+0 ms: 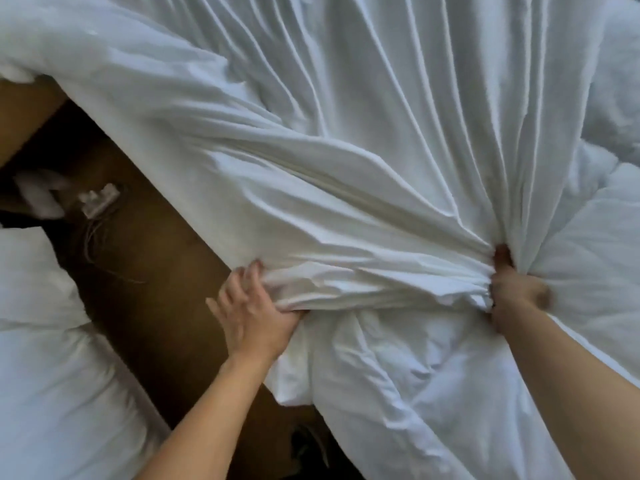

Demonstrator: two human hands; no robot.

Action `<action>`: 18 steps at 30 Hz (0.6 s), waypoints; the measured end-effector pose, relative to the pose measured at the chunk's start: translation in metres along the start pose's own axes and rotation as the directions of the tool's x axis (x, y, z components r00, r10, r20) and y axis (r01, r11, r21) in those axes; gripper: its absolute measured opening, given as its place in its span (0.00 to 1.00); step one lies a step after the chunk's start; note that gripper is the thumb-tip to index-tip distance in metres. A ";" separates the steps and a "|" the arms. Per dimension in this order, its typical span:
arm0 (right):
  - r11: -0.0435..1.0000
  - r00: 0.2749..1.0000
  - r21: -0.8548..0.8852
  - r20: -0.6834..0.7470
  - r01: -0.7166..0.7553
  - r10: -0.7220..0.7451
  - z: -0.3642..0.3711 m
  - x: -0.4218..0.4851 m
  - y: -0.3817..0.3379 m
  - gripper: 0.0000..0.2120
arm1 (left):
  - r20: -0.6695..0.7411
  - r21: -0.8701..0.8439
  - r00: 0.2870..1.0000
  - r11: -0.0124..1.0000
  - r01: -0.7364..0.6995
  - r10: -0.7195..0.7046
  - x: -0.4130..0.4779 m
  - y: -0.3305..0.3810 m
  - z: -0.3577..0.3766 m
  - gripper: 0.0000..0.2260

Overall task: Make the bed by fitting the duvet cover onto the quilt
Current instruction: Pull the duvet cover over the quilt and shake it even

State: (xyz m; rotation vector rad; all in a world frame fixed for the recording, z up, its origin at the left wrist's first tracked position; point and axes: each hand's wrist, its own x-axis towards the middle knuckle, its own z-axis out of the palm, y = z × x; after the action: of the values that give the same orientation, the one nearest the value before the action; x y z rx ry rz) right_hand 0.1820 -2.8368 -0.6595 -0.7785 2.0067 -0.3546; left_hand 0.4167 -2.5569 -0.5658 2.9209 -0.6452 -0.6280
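Note:
A white duvet cover [346, 133] lies stretched and creased across the bed, its bunched edge running between my hands. The puffy white quilt [415, 375] bulges out below that edge and at the right. My left hand [252, 306] grips the gathered cover edge at the bed's side, thumb tucked under the fabric. My right hand [512, 289] is curled tight around a bunch of the cover, from which folds fan upward.
Brown carpeted floor [156, 271] runs diagonally beside the bed. A white pillow [52, 358] lies at the lower left. A power strip with cables [98, 199] sits on the floor at the left. A dark shoe [308, 441] shows near the bottom.

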 end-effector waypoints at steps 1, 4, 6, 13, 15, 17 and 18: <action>1.000 1.000 0.004 -0.002 0.012 -0.012 -0.001 -0.006 0.001 0.40 | 0.121 -0.109 0.986 0.986 0.125 -0.111 -0.001 -0.015 -0.002 0.45; 0.998 0.999 0.049 0.029 0.042 -0.043 -0.006 -0.032 0.000 0.43 | 0.301 -0.454 0.937 0.837 0.305 -0.179 -0.023 -0.035 0.019 0.22; 0.967 0.947 0.245 0.322 -0.075 -0.008 -0.008 -0.063 0.004 0.47 | 0.172 -0.617 0.963 0.739 0.269 -0.207 -0.051 -0.035 0.046 0.04; 0.971 0.250 0.134 0.951 0.200 -0.182 0.015 -0.187 0.039 0.30 | 0.007 -0.845 0.978 0.522 0.118 -0.209 -0.114 -0.041 0.061 0.08; 0.917 0.409 0.146 0.861 0.372 -0.303 0.038 -0.209 0.039 0.21 | -0.050 -0.812 0.981 0.579 0.070 -0.188 -0.111 -0.056 0.051 0.07; 0.896 0.594 0.123 0.709 0.427 -0.381 0.060 -0.219 0.036 0.15 | -0.104 -0.758 0.981 0.652 0.027 -0.161 -0.107 -0.072 0.040 0.09; 0.881 0.638 0.106 0.651 0.460 -0.411 0.068 -0.224 0.036 0.14 | -0.126 -0.720 0.980 0.693 0.015 -0.152 -0.105 -0.081 0.034 0.10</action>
State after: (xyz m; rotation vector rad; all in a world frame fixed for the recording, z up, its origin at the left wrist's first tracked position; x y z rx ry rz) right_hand 0.3093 -2.6603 -0.5668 -1.2446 1.1434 -0.2315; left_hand 0.3467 -2.4393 -0.5714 2.2204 -0.1655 -0.4704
